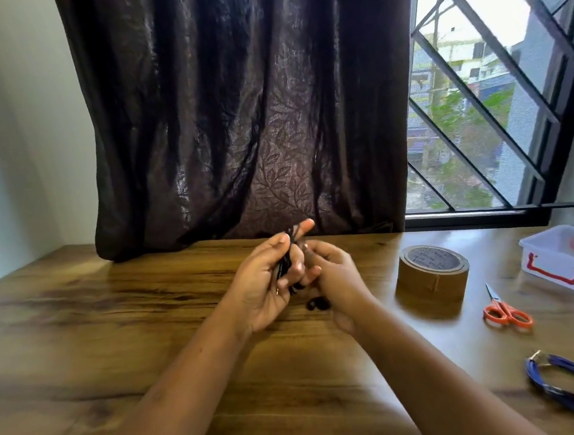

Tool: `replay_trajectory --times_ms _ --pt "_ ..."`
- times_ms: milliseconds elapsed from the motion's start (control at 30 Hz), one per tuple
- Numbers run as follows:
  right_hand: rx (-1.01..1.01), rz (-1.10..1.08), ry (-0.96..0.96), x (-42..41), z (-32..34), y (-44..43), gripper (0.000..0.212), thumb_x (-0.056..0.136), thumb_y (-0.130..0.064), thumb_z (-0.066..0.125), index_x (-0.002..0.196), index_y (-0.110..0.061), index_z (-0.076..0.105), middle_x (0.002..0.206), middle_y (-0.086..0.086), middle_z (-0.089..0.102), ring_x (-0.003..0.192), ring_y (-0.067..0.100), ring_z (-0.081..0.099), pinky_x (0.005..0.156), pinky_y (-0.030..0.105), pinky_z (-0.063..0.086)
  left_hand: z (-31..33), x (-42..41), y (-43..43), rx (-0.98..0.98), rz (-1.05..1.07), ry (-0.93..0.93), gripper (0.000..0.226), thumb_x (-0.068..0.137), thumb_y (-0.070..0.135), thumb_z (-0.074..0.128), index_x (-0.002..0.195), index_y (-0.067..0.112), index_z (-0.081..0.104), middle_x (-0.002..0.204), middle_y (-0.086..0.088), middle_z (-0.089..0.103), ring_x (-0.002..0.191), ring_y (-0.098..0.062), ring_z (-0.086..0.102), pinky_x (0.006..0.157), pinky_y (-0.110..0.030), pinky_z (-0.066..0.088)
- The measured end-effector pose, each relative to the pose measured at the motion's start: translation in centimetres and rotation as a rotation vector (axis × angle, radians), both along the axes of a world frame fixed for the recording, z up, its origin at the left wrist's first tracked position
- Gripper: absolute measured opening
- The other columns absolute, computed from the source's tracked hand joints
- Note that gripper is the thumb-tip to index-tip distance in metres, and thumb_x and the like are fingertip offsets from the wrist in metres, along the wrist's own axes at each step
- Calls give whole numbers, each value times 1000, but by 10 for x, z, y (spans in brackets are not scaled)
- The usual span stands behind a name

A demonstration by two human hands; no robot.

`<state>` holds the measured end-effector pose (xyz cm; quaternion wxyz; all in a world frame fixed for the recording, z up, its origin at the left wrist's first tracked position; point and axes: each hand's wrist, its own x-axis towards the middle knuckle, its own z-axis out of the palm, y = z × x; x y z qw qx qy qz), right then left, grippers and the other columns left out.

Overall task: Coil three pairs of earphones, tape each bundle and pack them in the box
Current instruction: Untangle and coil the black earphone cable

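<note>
The left forearm (188, 379) and right forearm (428, 377) are bare along all their visible length. The left hand (267, 284) and right hand (336, 275) are bare too, with 2 short fingernails (283, 239) showing.

Black earphones (284, 269) in left hand (267, 284), right hand (338, 275) against it, over wooden table (116, 333), tape roll (431, 274) nearby.

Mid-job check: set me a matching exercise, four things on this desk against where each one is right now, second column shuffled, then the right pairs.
Things:
1. tape roll
2. scissors
3. black earphones
4. blue earphones

Places:
A. gripped in the left hand
B. lying at the near right edge of the table
C. lying near the box, on its left
D. resting on its flat face, right of centre

Pairs: 1-D, 2-C, 3-A, 4-B
</note>
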<state>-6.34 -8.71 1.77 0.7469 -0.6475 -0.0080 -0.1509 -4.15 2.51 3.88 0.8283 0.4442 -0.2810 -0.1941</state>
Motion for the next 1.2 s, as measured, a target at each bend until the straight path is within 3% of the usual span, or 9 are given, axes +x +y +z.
replay_trajectory --times_ms 133,200,367,533,700,767,900,1033,1200 --pt "392 267 144 -4 4 20 30 100 -24 43 76 -14 59 67 -1 52 40 2 33 34 13 26 4 4 6 -83 114 41 33 101 9 30 125 10 51 59 -2 56 41 -5 41 55 -18 53" --pt "422 284 163 -1 5 19 32 101 -29 43 77 -14 58 67 -2 53 41 2 33 35 13 27 5 2 7 -87 113 33 33 101 9 29 127 12 50 59 -2 56 40 -5 42 55 -19 54" --pt "276 300 149 -4 4 8 33 102 -21 42 75 -13 59 66 -2 49 41 1 30 36 12 28 0 6 9 -23 51 -5 38 99 9 30 134 11 46 55 0 50 44 -6 44 61 -19 51" --pt "160 242 119 -4 5 5 28 101 -13 42 87 -12 67 61 -6 54 40 0 37 38 12 34 -2 9 11 -63 -33 17 39 97 11 31 130 9 52 55 0 43 54 -11 50 65 -26 54" --pt "-55 45 59 2 5 -2 27 103 -20 38 83 -15 55 60 -3 50 42 4 41 37 19 33 1 14 12 -57 28 144 32 97 14 30 90 0 59 56 -4 49 55 -16 58 68 -30 58" --pt "-122 -42 26 7 3 -7 27 103 -20 38 82 -16 54 65 -3 50 45 5 40 40 22 34 0 17 13 16 84 171 34 98 16 31 83 3 59 65 -7 56 60 -16 63 64 -28 58" --pt "-302 -165 -13 13 -5 -15 27 100 -23 43 77 -21 57 70 -5 52 59 12 44 50 28 35 -8 20 10 257 181 83 33 99 30 40 85 10 62 73 -4 65 71 -12 64 75 -26 52" --pt "-495 -237 -36 10 -7 -16 22 99 -22 46 86 -19 63 75 -7 58 63 6 47 54 18 36 -12 24 13 366 231 55 27 94 35 50 92 11 63 78 -2 65 77 -15 63 83 -35 52" --pt "-643 -298 23 15 -13 -18 20 97 -16 51 97 -12 70 100 1 67 90 13 60 64 12 41 -15 19 4 438 298 66 20 99 18 43 87 9 56 69 -2 50 71 -14 58 61 -30 58"
